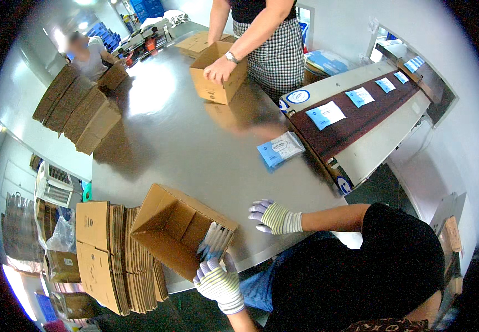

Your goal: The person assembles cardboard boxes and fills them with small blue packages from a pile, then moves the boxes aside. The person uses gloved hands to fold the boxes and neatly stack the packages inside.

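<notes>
- Left hand: closed on a stack of packets, held inside the open box at the table edge.
- Right hand: laid flat on table, fingers spread, nothing gripped.

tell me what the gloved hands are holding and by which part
The left hand grips a stack of packets by its near end, inside the open carton. The right hand holds nothing.
</notes>
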The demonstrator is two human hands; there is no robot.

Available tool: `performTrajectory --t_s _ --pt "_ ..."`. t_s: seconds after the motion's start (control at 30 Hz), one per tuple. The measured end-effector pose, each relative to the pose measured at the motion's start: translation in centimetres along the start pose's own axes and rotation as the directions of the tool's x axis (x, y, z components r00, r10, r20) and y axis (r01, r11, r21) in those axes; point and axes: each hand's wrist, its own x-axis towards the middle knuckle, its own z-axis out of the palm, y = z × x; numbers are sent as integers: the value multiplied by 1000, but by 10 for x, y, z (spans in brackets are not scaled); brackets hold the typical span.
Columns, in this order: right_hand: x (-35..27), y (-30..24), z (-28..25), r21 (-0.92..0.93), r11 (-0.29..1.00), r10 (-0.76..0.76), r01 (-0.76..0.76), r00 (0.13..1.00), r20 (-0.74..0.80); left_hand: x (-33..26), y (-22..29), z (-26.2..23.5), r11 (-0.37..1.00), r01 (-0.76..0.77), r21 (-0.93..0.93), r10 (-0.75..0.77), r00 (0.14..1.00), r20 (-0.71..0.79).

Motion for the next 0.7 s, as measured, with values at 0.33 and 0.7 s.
performTrajectory --t_s 0.33,0.7 --pt "31 53 -83 249 962 -2 -112 909 416 -1 10 -2 999 -17 34 19 998 -61" --pt "88 221 -205 -280 899 436 -338 762 479 -4 20 -8 998 -14 57 17 999 -52"
